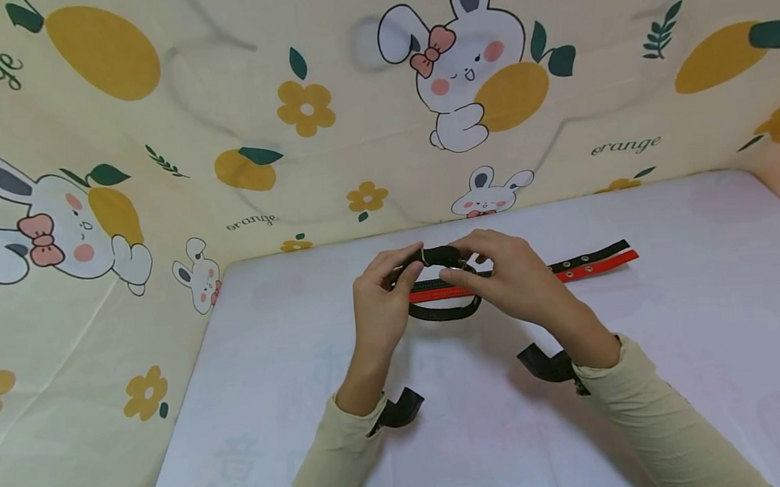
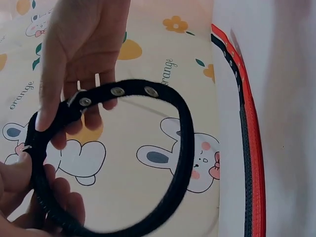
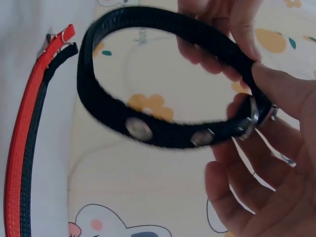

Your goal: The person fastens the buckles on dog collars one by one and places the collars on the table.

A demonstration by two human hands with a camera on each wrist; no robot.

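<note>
The left hand (image 1: pixel 379 304) and right hand (image 1: pixel 517 276) each pinch a black collar (image 2: pixel 185 133) between thumb and fingers, close to one another on its band. A printed cloth (image 1: pixel 330 165) stands along the back and left edges of the table (image 1: pixel 706 289), walling off those sides; the white top stretches wide to the right and back toward the person. On it a red strap (image 1: pixel 612 263) and a black strap (image 2: pixel 248 182) lie side by side, passing behind the right hand, their right ends well short of the table's right edge. The collar is lifted above the table, apart from both straps, its ring spread into a roomy loop. Its metal buckle (image 3: pixel 252 118) sits at the right hand's fingers, eyelets (image 2: pixel 118 92) following along the band.
</note>
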